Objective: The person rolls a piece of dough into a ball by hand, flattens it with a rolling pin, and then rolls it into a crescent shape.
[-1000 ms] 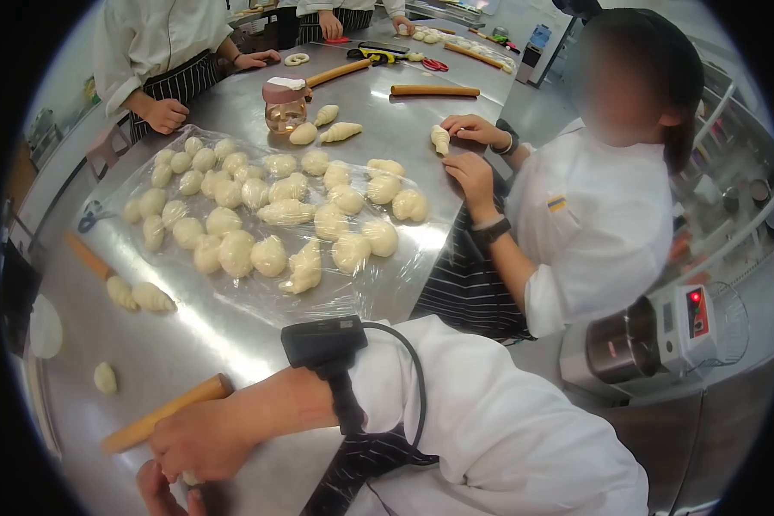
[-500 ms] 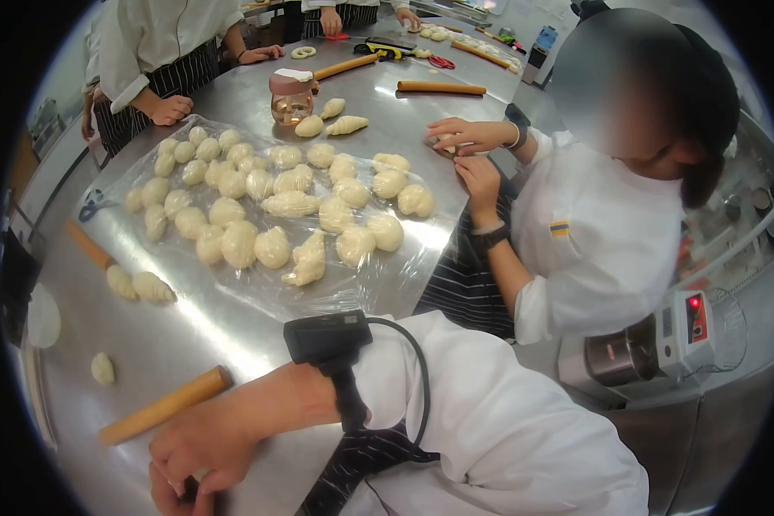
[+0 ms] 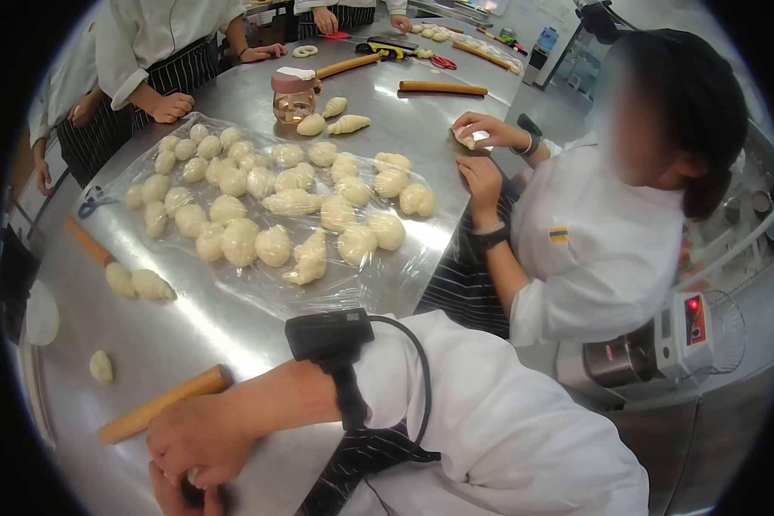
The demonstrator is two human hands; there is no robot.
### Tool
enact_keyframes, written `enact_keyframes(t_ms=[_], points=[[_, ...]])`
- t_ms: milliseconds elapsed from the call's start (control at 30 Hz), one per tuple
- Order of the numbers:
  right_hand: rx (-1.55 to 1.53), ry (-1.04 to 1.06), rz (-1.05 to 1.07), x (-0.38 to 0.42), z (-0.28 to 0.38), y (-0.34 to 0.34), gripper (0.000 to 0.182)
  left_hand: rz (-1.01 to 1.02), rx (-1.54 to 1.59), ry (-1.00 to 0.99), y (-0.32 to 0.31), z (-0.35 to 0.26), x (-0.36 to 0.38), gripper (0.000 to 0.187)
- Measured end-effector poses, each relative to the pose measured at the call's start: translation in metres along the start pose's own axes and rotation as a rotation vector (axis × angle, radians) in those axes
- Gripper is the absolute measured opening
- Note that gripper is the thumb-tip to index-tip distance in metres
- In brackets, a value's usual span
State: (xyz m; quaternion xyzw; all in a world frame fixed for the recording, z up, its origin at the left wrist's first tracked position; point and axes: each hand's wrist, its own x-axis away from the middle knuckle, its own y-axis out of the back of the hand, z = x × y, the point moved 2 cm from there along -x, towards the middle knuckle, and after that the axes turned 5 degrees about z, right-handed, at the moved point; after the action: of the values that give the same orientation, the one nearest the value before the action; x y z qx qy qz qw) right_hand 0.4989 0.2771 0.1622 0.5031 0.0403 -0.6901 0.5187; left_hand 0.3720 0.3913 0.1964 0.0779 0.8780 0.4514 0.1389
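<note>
At the lower left, my right hand [image 3: 196, 437] curls its fingers over a small piece of dough [image 3: 193, 475], of which only a pale bit shows. From below, my left hand [image 3: 170, 496] meets it, fingers closed about the same piece; the frame's dark edge cuts off part of this hand. A wooden rolling pin [image 3: 163, 404] lies just beyond my right hand. Farther off on the steel table sits a lone small dough ball [image 3: 101, 367]. A black camera [image 3: 328, 334] is strapped to my right forearm.
Many dough pieces [image 3: 241, 241] lie under plastic film [image 3: 353, 292] mid-table. Two shaped doughs [image 3: 150, 285] rest by another rolling pin [image 3: 89, 242]. A lidded jar [image 3: 293, 99] stands beyond. At right, a co-worker [image 3: 593, 241] handles dough; others stand opposite.
My fingers have shifted slightly around the dough, and a bit of it now shows between them. The co-worker's far hand has lifted and moved right with a dough piece.
</note>
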Motion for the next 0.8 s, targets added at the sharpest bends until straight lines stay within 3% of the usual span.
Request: enact_keyframes(t_ms=[200,400,800], points=[[0.011,-0.003,0.003,0.000,0.001,0.000,0.020,0.021,0.138,0.046,-0.004,0.008,0.005,0.048],[-0.018,-0.039,0.032,-0.001,0.003,0.001,0.014,0.016,0.064,0.061,0.001,0.006,0.008,0.054],[0.009,-0.043,0.005,0.000,0.011,0.006,0.018,-0.080,0.071,0.167,0.004,-0.002,0.005,0.033]])
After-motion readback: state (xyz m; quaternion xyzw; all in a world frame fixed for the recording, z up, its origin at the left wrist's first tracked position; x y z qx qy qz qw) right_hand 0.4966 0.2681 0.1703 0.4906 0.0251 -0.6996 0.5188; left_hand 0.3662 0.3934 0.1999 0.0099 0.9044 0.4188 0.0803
